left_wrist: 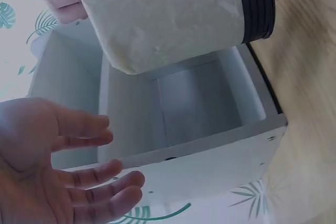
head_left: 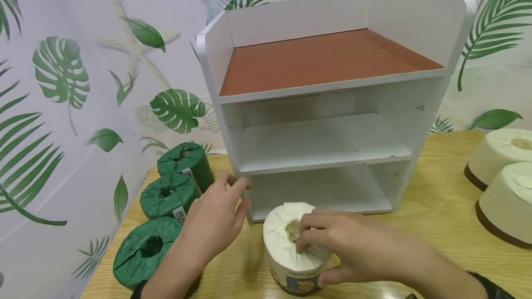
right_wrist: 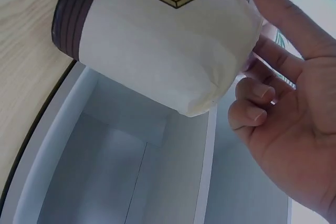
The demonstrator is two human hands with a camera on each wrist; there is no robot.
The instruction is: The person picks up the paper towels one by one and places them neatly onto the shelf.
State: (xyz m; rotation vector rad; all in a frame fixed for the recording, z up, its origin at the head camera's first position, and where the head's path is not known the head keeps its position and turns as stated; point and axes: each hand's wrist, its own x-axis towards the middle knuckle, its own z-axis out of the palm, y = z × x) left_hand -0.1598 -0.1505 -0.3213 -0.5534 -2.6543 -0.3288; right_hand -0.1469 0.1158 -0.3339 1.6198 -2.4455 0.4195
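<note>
A cream paper-wrapped toilet roll point(head_left: 287, 255) with a printed bear and a dark lower band stands upright on the table, in front of the shelf unit. My right hand point(head_left: 336, 239) holds it at the right, fingers curled over its top by the hole and thumb against its side. In the right wrist view, the thumb point(right_wrist: 283, 11) lies at the roll's top edge. My left hand point(head_left: 220, 211) hovers left of the roll, apart from it, holding nothing. Its fingers are loosely bent, near the shelf's front left edge.
The white shelf unit point(head_left: 324, 165) has a brown top board point(head_left: 324, 61) and two compartments. Three green-wrapped rolls point(head_left: 166, 197) stand in a line at the left, beside my left forearm. Two cream rolls point(head_left: 507, 197) stand at the right edge. A leaf-patterned backdrop point(head_left: 104, 82) hangs behind.
</note>
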